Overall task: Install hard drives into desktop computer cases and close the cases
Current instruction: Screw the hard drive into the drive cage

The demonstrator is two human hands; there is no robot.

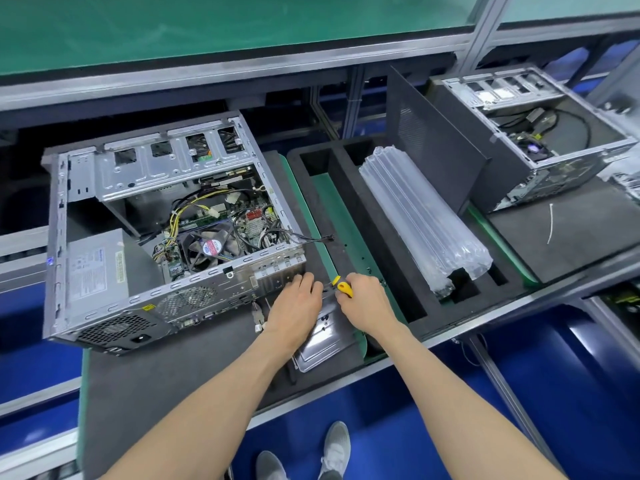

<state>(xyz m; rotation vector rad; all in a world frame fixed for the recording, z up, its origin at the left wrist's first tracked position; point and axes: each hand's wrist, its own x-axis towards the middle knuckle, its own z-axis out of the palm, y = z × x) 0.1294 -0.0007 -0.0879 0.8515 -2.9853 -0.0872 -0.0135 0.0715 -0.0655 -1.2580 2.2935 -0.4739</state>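
Note:
An open desktop case (114,299) lies on its side on a dark tray, its fan, cables and power supply exposed. In front of its right corner lies a silver hard drive (320,337) on the tray. My left hand (294,306) rests on the drive's far end, fingers curled at its edge. My right hand (363,303) grips a yellow-and-black screwdriver (343,286) whose tip points left toward the drive's far end. A loose black cable (311,240) trails out of the case.
A black foam tray (381,244) to the right holds a roll of clear air-cushion wrap (426,220). A dark side panel (433,140) leans against a second open case (540,133) at the far right. The bench edge runs just below my hands.

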